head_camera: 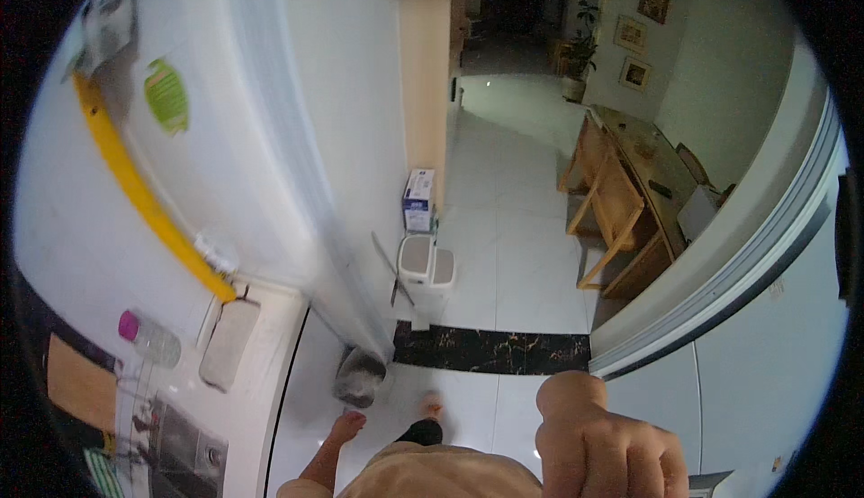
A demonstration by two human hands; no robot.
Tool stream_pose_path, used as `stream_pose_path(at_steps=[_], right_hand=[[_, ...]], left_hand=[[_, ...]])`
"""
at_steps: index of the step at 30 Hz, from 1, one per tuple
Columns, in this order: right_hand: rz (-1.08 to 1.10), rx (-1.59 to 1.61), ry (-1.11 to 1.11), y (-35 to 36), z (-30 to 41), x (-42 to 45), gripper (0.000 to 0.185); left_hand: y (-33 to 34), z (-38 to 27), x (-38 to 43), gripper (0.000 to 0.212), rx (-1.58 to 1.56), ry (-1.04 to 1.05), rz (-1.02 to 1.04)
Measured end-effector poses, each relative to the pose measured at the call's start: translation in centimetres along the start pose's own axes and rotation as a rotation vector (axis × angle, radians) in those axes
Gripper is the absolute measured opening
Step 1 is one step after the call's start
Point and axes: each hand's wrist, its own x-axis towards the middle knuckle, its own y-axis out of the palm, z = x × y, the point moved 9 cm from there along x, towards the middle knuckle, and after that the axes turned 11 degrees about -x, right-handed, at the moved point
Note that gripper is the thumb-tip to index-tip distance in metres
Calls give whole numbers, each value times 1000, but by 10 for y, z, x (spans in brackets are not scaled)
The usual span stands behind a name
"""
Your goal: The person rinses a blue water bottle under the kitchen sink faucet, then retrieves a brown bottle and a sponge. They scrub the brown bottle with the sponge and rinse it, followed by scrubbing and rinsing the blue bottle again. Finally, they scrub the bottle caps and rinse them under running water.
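My right hand [607,437] is raised close to the camera at the lower right, its fingers curled into a fist. Nothing shows in it, though its palm side is hidden. Low at my left side hangs my left hand [349,425], small and blurred, with its fingers drawn together; whether it holds anything is unclear. Just beyond it on the floor stands a dark bin [361,376], apparently with a pale liner. My bare foot [432,405] rests on the white tiles, and a black marble threshold [493,349] crosses the doorway ahead.
Left, a white counter [260,376] bears a sink [185,447], a pink-capped bottle [155,344] and a grey mat [231,343]. A yellow pipe [148,208] runs above. Beyond the threshold stand a white bin [424,275], a box [418,204], a wooden chair [617,211] and a table [641,154].
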Motion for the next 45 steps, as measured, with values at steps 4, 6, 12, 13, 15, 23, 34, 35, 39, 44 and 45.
stream_pose_path(at_steps=[4, 6, 12, 13, 15, 23, 34, 35, 39, 44, 45], right_hand=[[122, -31, -115, -93, -8, -8, 16], [292, -37, -233, -154, -13, -1, 20], [-164, -460, 182, -435, -94, -49, 24], [-307, -550, 325, -493, -105, -85, 24], [-520, -677, 611, -601, -118, -186, 17], [-775, -797, 1087, -930, -135, -350, 13], [-359, -381, 1161, -1271, -448, -293, 40], [-328, -355, 1143, -1293, -476, -284, 41], [-243, -327, 1147, -1387, -580, -236, 44], [-356, -459, 1073, -1567, -653, -200, 45], [-324, -438, 1063, -1597, -666, -190, 46]], left_hand=[[24, -66, 119, 20, 3, -41, 99], [29, -110, 181, 23, 262, 201, 227], [51, -315, 373, 23, 145, 542, 260], [68, -382, 403, 23, 115, 447, 331], [87, -472, 468, 21, -167, 420, 415], [127, -704, 711, 23, -330, 707, 278], [-5, -884, 901, 27, -323, 755, -287], [-14, -888, 931, 26, -346, 711, -314], [-81, -954, 1043, 28, -319, 762, -445], [-101, -1086, 1166, 32, -243, 804, -448], [-106, -1105, 1187, 33, -229, 799, -444]])
